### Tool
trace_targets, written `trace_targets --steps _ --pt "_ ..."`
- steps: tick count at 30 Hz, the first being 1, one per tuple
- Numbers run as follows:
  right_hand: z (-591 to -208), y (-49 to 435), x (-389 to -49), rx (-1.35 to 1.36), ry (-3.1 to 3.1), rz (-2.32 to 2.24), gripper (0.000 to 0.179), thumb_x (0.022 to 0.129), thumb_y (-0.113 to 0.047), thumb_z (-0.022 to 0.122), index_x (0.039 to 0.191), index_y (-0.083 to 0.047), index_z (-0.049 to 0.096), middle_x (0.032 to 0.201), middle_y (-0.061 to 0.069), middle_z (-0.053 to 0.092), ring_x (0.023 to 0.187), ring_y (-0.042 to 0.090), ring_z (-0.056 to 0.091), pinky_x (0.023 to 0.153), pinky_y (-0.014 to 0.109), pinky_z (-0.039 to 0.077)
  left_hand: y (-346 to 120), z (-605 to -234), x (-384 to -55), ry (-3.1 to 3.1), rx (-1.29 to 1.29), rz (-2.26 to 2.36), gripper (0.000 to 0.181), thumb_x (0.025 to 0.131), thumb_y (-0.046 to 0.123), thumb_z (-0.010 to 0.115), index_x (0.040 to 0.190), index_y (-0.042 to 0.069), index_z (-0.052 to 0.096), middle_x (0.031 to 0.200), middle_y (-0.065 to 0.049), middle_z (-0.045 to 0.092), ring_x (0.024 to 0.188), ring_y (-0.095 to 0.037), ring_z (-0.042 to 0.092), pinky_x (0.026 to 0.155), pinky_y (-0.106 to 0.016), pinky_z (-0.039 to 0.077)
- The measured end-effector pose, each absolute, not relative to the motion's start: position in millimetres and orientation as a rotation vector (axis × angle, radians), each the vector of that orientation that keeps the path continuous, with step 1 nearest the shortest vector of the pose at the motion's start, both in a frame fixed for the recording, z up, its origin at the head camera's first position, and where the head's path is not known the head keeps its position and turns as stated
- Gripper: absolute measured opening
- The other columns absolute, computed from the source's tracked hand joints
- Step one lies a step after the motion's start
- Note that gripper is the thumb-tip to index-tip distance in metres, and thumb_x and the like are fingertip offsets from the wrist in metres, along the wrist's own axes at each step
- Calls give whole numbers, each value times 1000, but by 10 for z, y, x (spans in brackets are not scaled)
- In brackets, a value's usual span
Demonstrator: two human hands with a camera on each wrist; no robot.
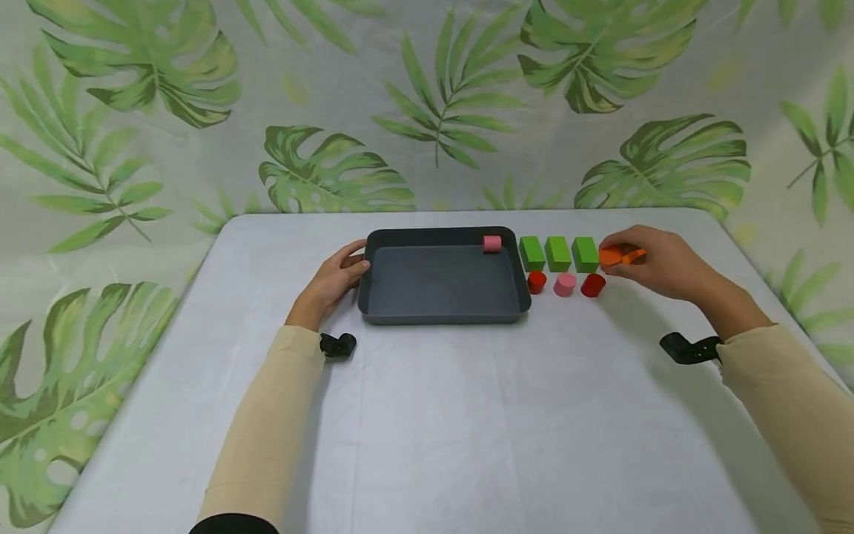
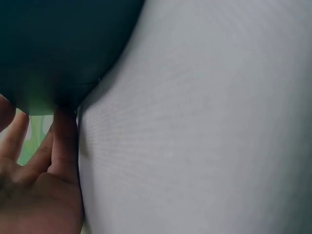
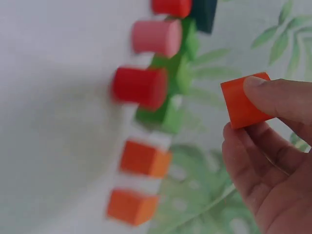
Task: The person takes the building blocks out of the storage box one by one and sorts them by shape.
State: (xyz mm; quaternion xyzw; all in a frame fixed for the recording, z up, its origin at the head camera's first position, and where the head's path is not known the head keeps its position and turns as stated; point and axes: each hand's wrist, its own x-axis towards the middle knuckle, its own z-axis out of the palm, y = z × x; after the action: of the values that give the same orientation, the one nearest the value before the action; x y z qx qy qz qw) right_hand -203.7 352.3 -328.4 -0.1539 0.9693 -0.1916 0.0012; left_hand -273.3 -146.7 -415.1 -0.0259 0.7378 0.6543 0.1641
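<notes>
In the head view my right hand (image 1: pixel 657 259) is at the right end of the block rows. It pinches an orange block (image 3: pixel 246 100) between thumb and fingertips, held off the cloth. My left hand (image 1: pixel 333 282) is at the left side of a dark grey tray (image 1: pixel 443 320), its fairly straight fingers touching the outer wall. The left wrist view shows these fingers against the tray's dark side. A pink cylinder (image 1: pixel 491 244) lies inside the tray, near its back right corner.
Right of the tray stand several green blocks (image 1: pixel 558 254) in a row. In front of them are a red cylinder (image 1: pixel 537 282), a pink cylinder (image 1: pixel 564 285) and a darker red cylinder (image 1: pixel 592 285). Two orange blocks (image 3: pixel 141 158) show on the white cloth (image 1: pixel 427 415). A leaf-print sheet hangs behind.
</notes>
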Motion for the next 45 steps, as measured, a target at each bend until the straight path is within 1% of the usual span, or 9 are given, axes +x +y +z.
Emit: trace_targets --steps 4,8,10,14,17,24,34,38,45 --pt "-3428 3739 -2004 -406 3042 -627 38 89 -6 70 126 2 61 118 24 64 107 40 58 92 57 52 -1486 -4128 -2730 2106 -37 1856 60 104 14 51 158 25 28 164 -12 28 147 -27 38 122 -44 33" --pt "-3569 3879 -2017 -362 3051 -607 37 88 -8 71 123 3 62 112 24 66 102 40 61 80 45 54 -1502 -4120 -2719 2109 -31 1848 60 104 15 50 158 25 27 164 -12 27 148 -27 36 123 -45 31" --pt "-3636 3922 -2037 -347 3035 -601 38 89 -9 70 124 4 61 112 26 65 102 42 61 80 46 55 -1506 -4125 -2713 2109 -35 1853 60 104 15 51 158 25 28 164 -12 27 148 -28 35 123 -45 31" --pt "-3736 3986 -2058 -307 2985 -616 43 91 -11 68 128 8 56 115 30 64 106 45 59 91 62 49 -1495 -4143 -2707 2110 -30 1852 59 104 16 51 158 26 28 164 -12 28 148 -27 37 123 -45 32" --pt "-3767 4004 -2058 -288 2974 -623 43 92 -11 67 128 9 55 115 31 64 107 46 58 94 65 46 -1490 -4152 -2709 2113 -28 1842 60 104 16 51 158 27 28 164 -12 28 147 -27 37 122 -45 33" --pt "-3778 3963 -2081 -279 2993 -657 42 91 -8 66 128 8 56 116 31 64 107 45 59 94 63 47 -1502 -4121 -2705 2116 -32 1851 59 104 16 51 158 26 28 164 -12 27 148 -27 37 122 -45 32" --pt "-3862 3974 -2083 -229 2932 -654 44 92 -11 66 129 8 54 118 31 62 108 44 56 96 64 46 -1493 -4125 -2675 2100 -37 1836 60 104 17 51 158 28 27 165 -10 26 148 -27 36 123 -45 31" --pt "-3887 3973 -2083 -202 2905 -639 43 92 -12 65 130 6 54 121 31 60 110 45 55 93 60 50 -1488 -4120 -2679 2099 -34 1842 60 104 17 51 158 28 27 165 -11 26 148 -27 36 123 -45 31" --pt "-3903 3981 -2090 -162 2880 -640 45 94 -14 65 133 4 53 126 30 57 112 44 56 81 43 58 -1477 -4108 -2677 2098 -55 1844 59 104 16 50 158 28 28 164 -10 27 148 -26 36 123 -44 31"
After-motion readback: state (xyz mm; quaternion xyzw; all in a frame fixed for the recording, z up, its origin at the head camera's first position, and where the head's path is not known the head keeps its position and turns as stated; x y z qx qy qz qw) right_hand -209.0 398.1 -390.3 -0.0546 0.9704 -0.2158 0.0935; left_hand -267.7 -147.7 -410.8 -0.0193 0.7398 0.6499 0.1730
